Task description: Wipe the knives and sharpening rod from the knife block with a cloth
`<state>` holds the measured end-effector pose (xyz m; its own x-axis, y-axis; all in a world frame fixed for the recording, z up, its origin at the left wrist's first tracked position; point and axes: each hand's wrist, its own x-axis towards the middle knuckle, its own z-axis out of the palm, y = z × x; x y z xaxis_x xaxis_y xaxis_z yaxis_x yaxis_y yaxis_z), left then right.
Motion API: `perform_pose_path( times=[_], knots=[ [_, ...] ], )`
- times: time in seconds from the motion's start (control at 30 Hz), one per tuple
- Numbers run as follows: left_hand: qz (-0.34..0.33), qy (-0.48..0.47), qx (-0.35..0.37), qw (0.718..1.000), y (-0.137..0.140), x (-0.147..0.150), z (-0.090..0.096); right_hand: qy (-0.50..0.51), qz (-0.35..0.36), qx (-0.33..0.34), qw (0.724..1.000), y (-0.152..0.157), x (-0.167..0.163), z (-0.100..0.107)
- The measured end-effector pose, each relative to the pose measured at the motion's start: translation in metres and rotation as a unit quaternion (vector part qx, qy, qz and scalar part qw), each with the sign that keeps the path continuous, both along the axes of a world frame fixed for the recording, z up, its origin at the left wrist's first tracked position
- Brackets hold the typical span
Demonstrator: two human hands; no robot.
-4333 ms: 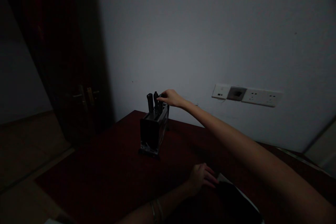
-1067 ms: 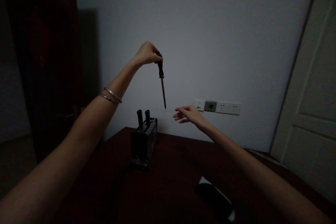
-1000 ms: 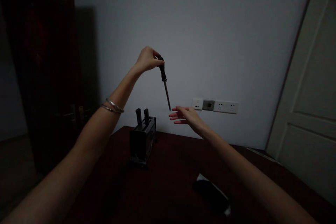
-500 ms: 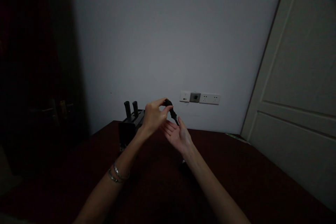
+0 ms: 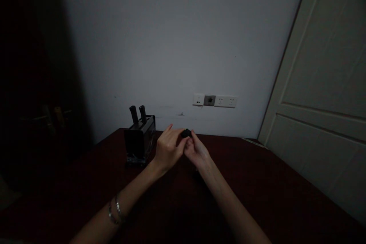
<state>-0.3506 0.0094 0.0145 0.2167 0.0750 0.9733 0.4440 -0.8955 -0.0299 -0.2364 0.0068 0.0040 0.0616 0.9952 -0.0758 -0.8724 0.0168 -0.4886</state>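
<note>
we look at a grey wall [image 5: 160,45] that fills the far side of a dim scene, and below it we see a dark red table [image 5: 263,187] reaching toward us. on the right stands a pale door [image 5: 323,95] with recessed panels; on the left a dark door [image 5: 23,57] sinks into shadow. on the left part of the table, near its far edge, we find a black block [image 5: 134,143] standing upright.

nearer than the block and to its right, the two hands meet over the table, around the middle. the left hand [image 5: 168,146] comes in from the near left, the right hand [image 5: 198,152] from the near right, palm partly turned up. on the wall, farther off and to the right of both, runs a socket strip [image 5: 225,101]. two dark handles [image 5: 133,115] rise from the top of the block, and silver bracelets [image 5: 118,206] circle the left wrist.

smallest of all, we see a black handle [image 5: 186,133] between the hands. the left hand pinches it between thumb and fingers; the right thumb touches its right side, but we cannot tell whether the right hand, its fingers curled, grips it.
</note>
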Motion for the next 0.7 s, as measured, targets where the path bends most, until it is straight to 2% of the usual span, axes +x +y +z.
perform_pose_path(
  times=[0.17, 0.27, 0.33, 0.4, 0.47, 0.53, 0.63, 0.7],
  knots=[
    [0.009, 0.069, 0.019, 0.997, -0.010, -0.004, -0.032, -0.024, -0.005, -0.004, 1.000, -0.001, 0.010, -0.010],
    [0.021, 0.111, 0.033, 0.993, -0.012, -0.006, -0.053, -0.037, -0.048, -0.023, 0.998, -0.003, 0.016, -0.017],
    [0.003, 0.146, 0.035, 0.989, -0.012, -0.008, -0.070, -0.057, -0.072, -0.014, 0.996, -0.006, 0.020, -0.022],
    [-0.046, 0.182, 0.011, 0.982, -0.009, -0.009, -0.087, -0.090, -0.087, 0.011, 0.992, -0.008, 0.027, -0.028],
    [-0.076, 0.207, -0.071, 0.973, -0.005, -0.010, -0.105, -0.131, -0.095, 0.031, 0.986, -0.011, 0.034, -0.035],
    [-0.043, 0.217, -0.208, 0.953, 0.004, -0.007, -0.121, -0.165, -0.095, 0.040, 0.981, -0.015, 0.043, -0.044],
    [0.050, 0.237, -0.407, 0.880, 0.021, 0.003, -0.141, -0.197, -0.083, 0.043, 0.976, -0.020, 0.052, -0.061],
    [0.074, 0.255, -0.488, 0.831, 0.031, 0.015, -0.150, -0.215, -0.072, 0.035, 0.973, -0.023, 0.056, -0.074]
  ],
)
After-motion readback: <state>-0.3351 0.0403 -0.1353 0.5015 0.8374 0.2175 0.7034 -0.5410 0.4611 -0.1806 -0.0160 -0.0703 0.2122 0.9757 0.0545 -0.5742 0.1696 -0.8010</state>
